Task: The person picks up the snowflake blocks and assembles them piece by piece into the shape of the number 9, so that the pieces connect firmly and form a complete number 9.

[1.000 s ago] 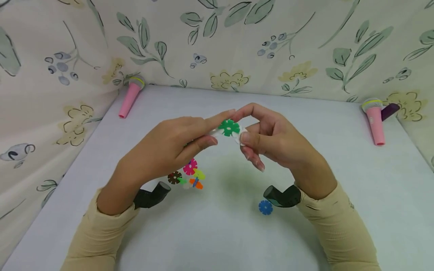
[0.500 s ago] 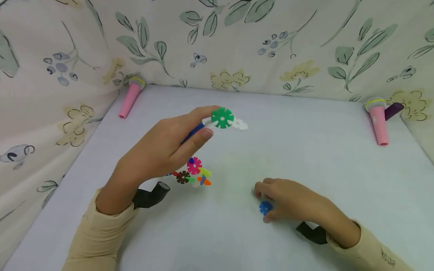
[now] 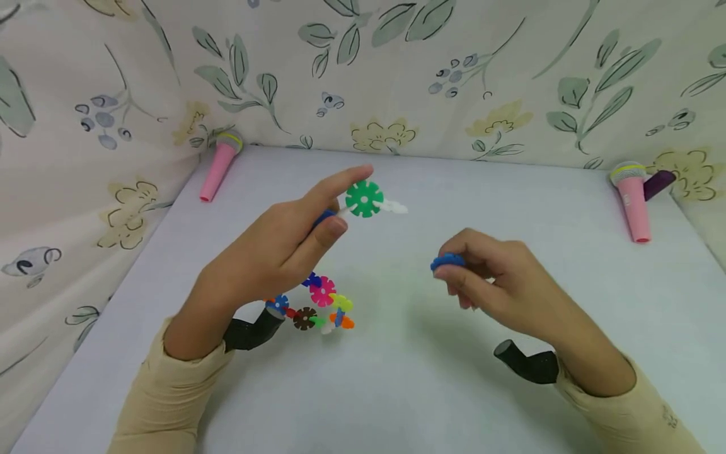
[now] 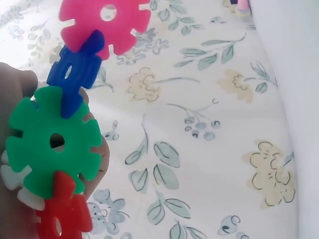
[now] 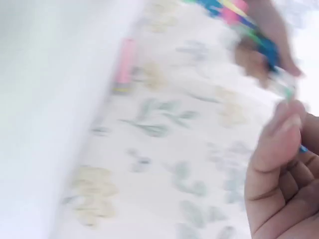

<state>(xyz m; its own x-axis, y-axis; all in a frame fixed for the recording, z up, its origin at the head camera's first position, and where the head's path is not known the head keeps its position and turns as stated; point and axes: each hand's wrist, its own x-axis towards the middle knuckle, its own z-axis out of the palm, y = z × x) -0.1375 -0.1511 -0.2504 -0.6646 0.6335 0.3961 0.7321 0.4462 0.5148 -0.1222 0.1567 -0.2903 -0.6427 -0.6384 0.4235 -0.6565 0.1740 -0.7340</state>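
My left hand (image 3: 278, 246) pinches one end of a chain of slotted plastic discs. A green disc (image 3: 364, 199) and a white disc (image 3: 394, 207) stick out past its fingertips. Below this hand shows more of the chain, with a pink disc (image 3: 322, 291) and a brown disc (image 3: 305, 318). The left wrist view has a pink, a blue (image 4: 75, 72), a green (image 4: 75, 134) and a red disc (image 4: 67, 214) slotted together. My right hand (image 3: 505, 284) pinches a loose blue disc (image 3: 448, 260) between thumb and fingers, above the table and apart from the chain.
Toward the back left of the white table (image 3: 397, 391) lies a pink toy microphone (image 3: 218, 165). Another pink microphone (image 3: 631, 202) lies at the back right, beside a dark purple piece (image 3: 660, 185). A floral cloth (image 3: 431, 94) hangs behind the table.
The right hand let go of the chain's white disc, reached down to the table and lifted the blue disc. The left hand stays nearly in place, while the chain below it has swung.
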